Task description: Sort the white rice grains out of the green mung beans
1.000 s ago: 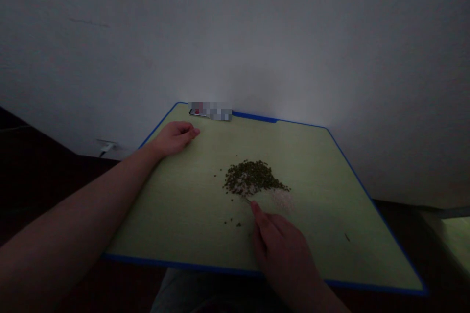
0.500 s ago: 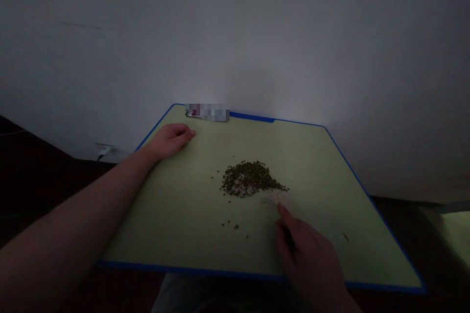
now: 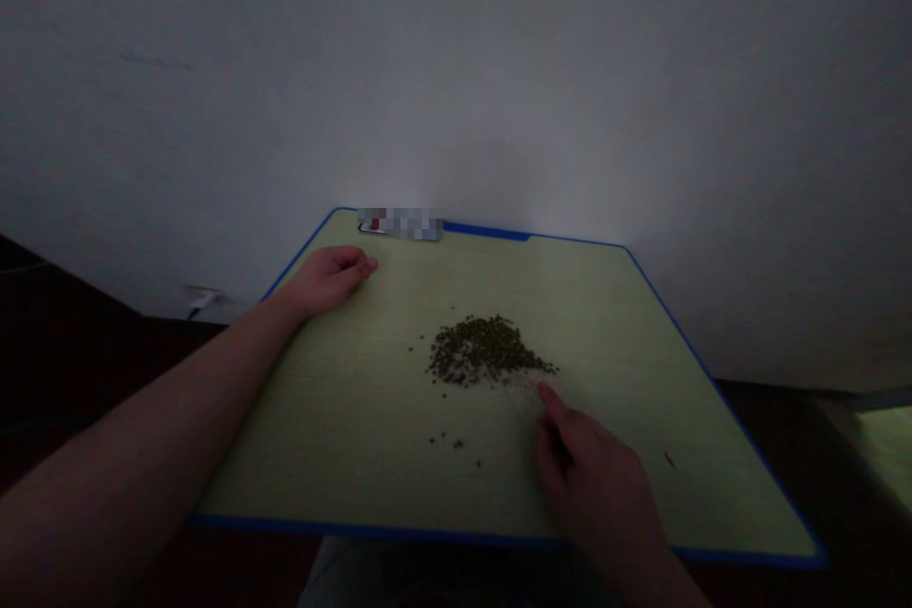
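A heap of small green beans (image 3: 491, 342), which look like mung beans, lies mid-table with whitish grains (image 3: 463, 369) mixed in along its lower left side. My right hand (image 3: 598, 475) is closed in a pinch just below the heap's right end. From its fingertips a thin, see-through piece like a clear plastic card (image 3: 523, 393) reaches toward the pale grains; its outline is faint. Resting on the table's left side, my left hand (image 3: 333, 278) has its fingers curled, and nothing shows in it. A few stray beans (image 3: 457, 444) lie nearer the front edge.
The pale yellow-green table (image 3: 342, 437) has a blue rim and stands against a grey wall (image 3: 456, 66). At its back left edge is a blurred-out flat item (image 3: 403, 224). A small dark sliver (image 3: 669, 460) lies at right. A plugged-in socket (image 3: 204, 295) is on the wall.
The clear piece in my right hand has tilted, from a shiny curved edge to a flatter, fainter outline beside the grains. My left hand has stayed in place; the view shifted slightly.
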`<state>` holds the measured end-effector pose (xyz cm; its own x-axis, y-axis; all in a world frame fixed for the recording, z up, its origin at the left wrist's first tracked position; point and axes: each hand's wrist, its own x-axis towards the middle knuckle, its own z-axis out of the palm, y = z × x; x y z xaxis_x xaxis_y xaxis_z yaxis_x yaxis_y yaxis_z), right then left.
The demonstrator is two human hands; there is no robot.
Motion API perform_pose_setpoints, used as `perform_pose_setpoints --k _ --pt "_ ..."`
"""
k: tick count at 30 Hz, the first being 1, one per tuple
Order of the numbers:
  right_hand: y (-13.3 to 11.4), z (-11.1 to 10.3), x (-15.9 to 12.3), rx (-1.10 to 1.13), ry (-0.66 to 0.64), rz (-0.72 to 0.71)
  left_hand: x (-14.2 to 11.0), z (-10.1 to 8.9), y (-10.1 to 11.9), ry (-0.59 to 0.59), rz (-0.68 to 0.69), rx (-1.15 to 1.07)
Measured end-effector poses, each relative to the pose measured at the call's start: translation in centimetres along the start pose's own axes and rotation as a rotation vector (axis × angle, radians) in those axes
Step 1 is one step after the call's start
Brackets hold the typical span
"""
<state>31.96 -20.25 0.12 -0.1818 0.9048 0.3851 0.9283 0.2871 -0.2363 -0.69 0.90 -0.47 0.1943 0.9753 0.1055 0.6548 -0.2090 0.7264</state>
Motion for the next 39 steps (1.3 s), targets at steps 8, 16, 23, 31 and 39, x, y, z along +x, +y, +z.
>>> perform_pose_setpoints --k 8,16,23,31,39 --pt "0.5 -0.4 -1.0 0.016 0.024 -0.072 0.2 0.1 -0.2 0.011 0.005 0.02" --pt "0.8 0.3 -0.9 -0.023 0.065 0.007 -0.1 0.0 0.2 0.002 -0.007 0.009" --pt "1.2 0.3 -0.7 -0.056 0.069 0.043 -0.1 0.1 -0.1 -0.003 -0.028 -0.022" --pt "1.2 0.0 -0.2 0.0 0.053 -0.039 -0.1 0.0 0.1 0.009 -0.007 0.006" --pt "1.3 0.0 -0.5 0.032 0.034 -0.031 -0.1 0.0 0.2 0.009 -0.017 0.006"
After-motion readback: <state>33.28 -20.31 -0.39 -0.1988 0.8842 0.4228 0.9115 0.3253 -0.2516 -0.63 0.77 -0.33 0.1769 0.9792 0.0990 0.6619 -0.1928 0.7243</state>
